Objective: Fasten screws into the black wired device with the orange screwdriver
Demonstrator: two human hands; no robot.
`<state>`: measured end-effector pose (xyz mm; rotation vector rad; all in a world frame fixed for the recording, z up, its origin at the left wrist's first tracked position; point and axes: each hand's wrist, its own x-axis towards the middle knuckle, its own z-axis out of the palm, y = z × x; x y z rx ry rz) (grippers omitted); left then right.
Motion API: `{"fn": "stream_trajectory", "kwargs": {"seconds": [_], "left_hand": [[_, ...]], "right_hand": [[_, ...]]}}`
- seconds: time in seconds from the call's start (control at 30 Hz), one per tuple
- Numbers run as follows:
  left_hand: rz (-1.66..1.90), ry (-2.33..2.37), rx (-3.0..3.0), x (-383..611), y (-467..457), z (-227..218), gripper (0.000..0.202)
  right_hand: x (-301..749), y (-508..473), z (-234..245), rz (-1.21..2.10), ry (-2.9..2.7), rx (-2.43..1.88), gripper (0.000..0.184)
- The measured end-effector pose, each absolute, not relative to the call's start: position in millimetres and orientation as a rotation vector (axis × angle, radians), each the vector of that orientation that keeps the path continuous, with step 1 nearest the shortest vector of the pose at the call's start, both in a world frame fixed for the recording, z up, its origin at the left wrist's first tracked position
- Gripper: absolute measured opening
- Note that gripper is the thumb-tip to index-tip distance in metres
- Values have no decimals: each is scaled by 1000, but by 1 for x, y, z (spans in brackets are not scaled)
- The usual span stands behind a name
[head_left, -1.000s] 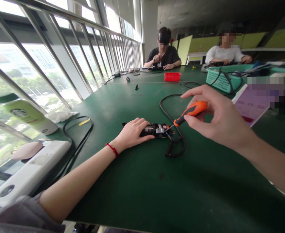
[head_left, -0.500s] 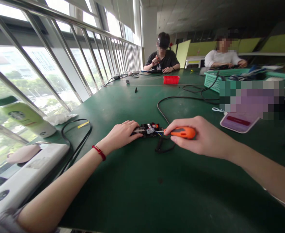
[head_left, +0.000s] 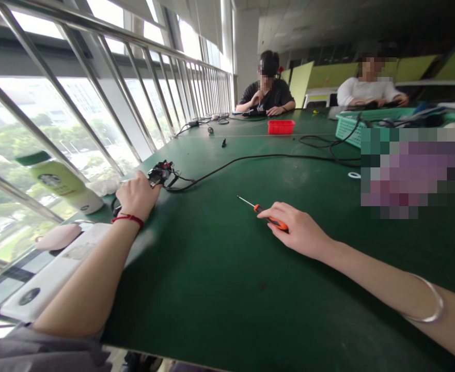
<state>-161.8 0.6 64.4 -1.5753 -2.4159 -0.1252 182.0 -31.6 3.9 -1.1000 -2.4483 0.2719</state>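
My left hand (head_left: pixel 139 195) is closed round the near end of a small black electronic device (head_left: pixel 160 172) with exposed wires, over the left side of the green table (head_left: pixel 212 289). A black cable (head_left: pixel 227 164) runs from the device off to the right. In front of me, my right hand (head_left: pixel 297 227) has its fingers closed on the orange and black handle of a screwdriver (head_left: pixel 272 219). Its thin metal shaft points forward and left, low over the tabletop, well apart from the device.
A green-capped bottle (head_left: pixel 62 181) and a white box (head_left: pixel 60 276) stand at left by the metal railing (head_left: pixel 161 59). Farther back are a red tray (head_left: pixel 281 127) and a green basket (head_left: pixel 349 130). Two people (head_left: pixel 268 93) sit at the far end.
My left hand has carried the device away to the left and forward, trailing its cable. The screwdriver has come off the device and is now lower, its shaft pointing forward-left.
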Motion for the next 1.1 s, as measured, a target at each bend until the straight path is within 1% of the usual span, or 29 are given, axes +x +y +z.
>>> {"fn": "stream_trajectory", "kwargs": {"seconds": [0.17,0.33,0.53,0.7,0.83,0.93,1.1], "left_hand": [[-118,-2409,-1633,-157,0,62,48],[-73,-2331,-1702,-153,1,59,34],[-115,-2281,-1703,-155,1,58,33],[-157,-2109,-1589,-147,-2,64,30],[-269,-1868,-1615,-130,-6,68,31],[-355,-1627,-1807,-110,-8,62,27],[-493,-868,-2201,-65,-14,37,22]], "right_hand": [[182,-31,1,221,-2515,-1021,30],[183,-29,0,222,-2510,-1012,30],[182,-31,3,229,-2544,-1050,27],[180,-35,3,282,-2440,-1083,18],[181,-36,4,261,-2179,-1112,13],[183,-34,4,187,-2026,-1068,16],[186,-28,1,22,-1817,-884,25]]}}
